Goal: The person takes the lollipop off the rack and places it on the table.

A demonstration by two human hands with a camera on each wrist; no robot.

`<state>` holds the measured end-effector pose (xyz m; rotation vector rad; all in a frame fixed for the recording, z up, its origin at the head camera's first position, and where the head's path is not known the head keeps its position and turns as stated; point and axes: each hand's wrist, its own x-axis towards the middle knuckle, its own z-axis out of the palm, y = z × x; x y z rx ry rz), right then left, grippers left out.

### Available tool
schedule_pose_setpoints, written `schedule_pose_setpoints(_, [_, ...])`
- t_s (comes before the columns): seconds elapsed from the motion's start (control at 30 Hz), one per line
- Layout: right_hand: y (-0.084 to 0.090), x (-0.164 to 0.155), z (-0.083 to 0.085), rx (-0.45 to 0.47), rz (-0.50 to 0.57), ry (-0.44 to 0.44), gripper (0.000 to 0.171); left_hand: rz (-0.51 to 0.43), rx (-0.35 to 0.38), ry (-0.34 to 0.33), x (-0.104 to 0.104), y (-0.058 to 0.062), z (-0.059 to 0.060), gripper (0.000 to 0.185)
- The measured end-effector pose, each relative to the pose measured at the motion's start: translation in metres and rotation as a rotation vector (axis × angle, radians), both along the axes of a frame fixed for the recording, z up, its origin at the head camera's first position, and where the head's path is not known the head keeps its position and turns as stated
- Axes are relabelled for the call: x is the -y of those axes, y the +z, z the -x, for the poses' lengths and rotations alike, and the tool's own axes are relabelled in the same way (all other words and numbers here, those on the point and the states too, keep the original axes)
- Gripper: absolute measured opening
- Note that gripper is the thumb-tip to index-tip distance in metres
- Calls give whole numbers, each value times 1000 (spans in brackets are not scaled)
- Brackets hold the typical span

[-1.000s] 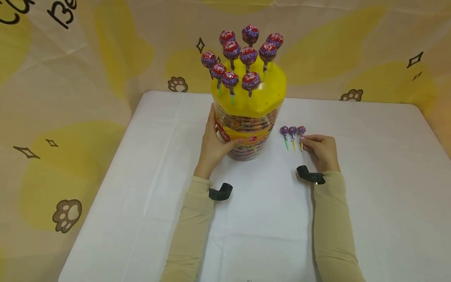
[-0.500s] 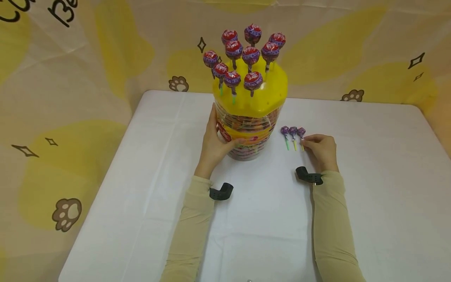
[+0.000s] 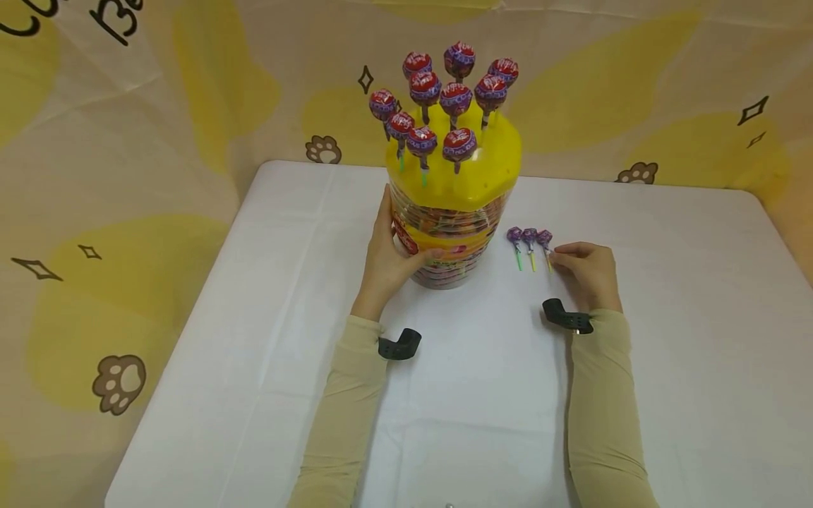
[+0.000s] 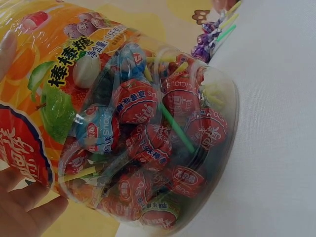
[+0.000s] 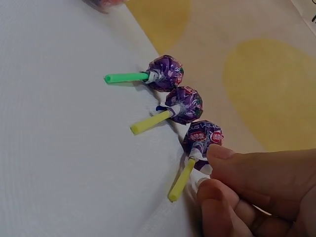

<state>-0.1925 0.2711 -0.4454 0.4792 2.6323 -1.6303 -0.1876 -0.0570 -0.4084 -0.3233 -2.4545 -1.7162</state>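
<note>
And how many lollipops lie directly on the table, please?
3: green-stick one nearest the jar, middle one, end one at the right hand; the jar may hide others.

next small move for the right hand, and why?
Probably ease the right hand clear of the rightmost lollipop: it already lies on the table beside two other lollipops, and the left hand holds the jar.

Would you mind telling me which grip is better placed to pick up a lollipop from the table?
The right, I'd judge: the right grip is at the end lollipop of the row, while the left grip holds the jar from its far side.
</note>
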Motion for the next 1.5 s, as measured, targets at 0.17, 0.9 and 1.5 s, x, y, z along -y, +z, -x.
schedule_pose_setpoints(0.17, [3,0,0,21,79,-17,38,0,-1,4,0,1,0,109])
schedule_pose_setpoints(0.9, [69,49,1,-466,589,-68,16,21,-19,1,1,1,1,107])
schedule_pose_setpoints(1.5, [157,121,16,-733,634,71,21,8,-6,11,2,1,-2,107])
